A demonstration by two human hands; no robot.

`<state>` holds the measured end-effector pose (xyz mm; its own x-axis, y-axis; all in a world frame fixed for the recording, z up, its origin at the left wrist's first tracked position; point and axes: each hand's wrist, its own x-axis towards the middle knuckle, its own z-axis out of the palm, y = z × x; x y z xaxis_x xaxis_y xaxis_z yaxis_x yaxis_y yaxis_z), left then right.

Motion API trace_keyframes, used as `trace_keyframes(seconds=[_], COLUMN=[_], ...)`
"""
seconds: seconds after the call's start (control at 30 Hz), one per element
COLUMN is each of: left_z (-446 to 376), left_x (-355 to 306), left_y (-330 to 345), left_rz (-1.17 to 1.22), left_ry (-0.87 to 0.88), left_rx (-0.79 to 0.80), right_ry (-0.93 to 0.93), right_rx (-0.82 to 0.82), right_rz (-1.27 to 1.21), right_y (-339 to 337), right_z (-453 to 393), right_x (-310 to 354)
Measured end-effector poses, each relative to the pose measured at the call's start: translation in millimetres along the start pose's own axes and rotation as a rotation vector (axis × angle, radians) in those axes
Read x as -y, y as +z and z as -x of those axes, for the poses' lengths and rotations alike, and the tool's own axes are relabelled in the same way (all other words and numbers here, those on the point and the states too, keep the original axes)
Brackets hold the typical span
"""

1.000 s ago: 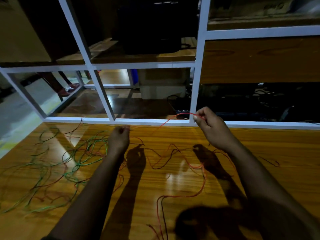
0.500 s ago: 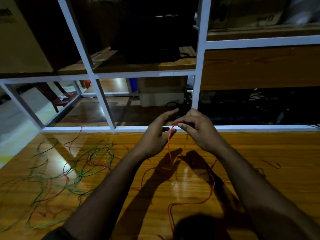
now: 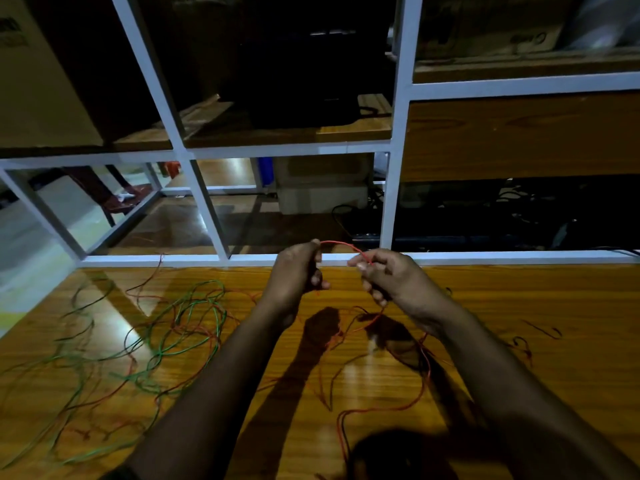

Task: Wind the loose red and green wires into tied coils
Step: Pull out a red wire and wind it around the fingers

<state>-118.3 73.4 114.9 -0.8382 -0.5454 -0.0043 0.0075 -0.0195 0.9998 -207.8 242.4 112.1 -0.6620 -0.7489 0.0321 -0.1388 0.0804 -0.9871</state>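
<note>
A thin red wire [image 3: 341,244] arcs between my two hands above the far edge of the wooden table [image 3: 519,341]. My left hand [image 3: 296,271] grips one end of the arc with curled fingers. My right hand [image 3: 388,275] pinches the other end, and the wire runs down from it in loose loops [image 3: 420,386] across the table toward me. A tangle of loose green and red wires [image 3: 180,323] lies spread over the left part of the table, apart from both hands.
A white metal shelf frame [image 3: 391,202] stands just behind the table's far edge. Dark boxes and cables sit on its shelves. Short dark wire scraps [image 3: 540,329] lie on the right of the table. The hands' shadows fall on the middle.
My hands, which were close together around a hanging red loop, have drawn slightly apart. The red wire now arcs between them, and my left hand's fingers have curled around it.
</note>
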Motion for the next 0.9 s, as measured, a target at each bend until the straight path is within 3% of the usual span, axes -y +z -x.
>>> trace_keyframes(seconds=[0.07,0.13,0.23,0.33,0.4,0.47,0.6,0.67,0.73,0.8,0.9], left_z=[5,11,20,20,16,8,0,2,5,9,20], left_x=[-8,-10,-16,-24,-25,-21,-2,12,25,32,27], left_y=[-4,-9,-13,-10,-8,-9,-17,-16,-13,-9,4], left_rz=[0.514,0.865,1.084,1.137,1.067,0.849,0.065,-0.254,-0.444,-0.467,-0.265], left_ry=[-0.2,-0.283,-0.254,-0.125,-0.017,0.092,0.247,0.309,0.324,0.286,0.154], left_rx=[0.071,0.153,0.243,0.283,0.287,0.225,0.022,0.036,0.086,0.127,0.2], right_ry=[-0.043,-0.053,-0.034,0.02,0.067,0.083,-0.069,-0.14,-0.239,-0.329,-0.37], right_rx=[-0.139,-0.263,-0.357,-0.243,-0.072,0.08,0.244,0.21,0.076,-0.086,-0.239], right_rz=[0.03,0.031,0.115,0.343,0.404,0.47,0.637,0.59,0.544,0.507,0.471], right_y=[-5,-10,-12,0,15,24,21,17,11,3,-7], right_z=[-6,-10,-12,-9,-3,5,13,14,12,8,1], right_x=[-9,-16,-26,-39,-47,-46,-27,-13,0,10,12])
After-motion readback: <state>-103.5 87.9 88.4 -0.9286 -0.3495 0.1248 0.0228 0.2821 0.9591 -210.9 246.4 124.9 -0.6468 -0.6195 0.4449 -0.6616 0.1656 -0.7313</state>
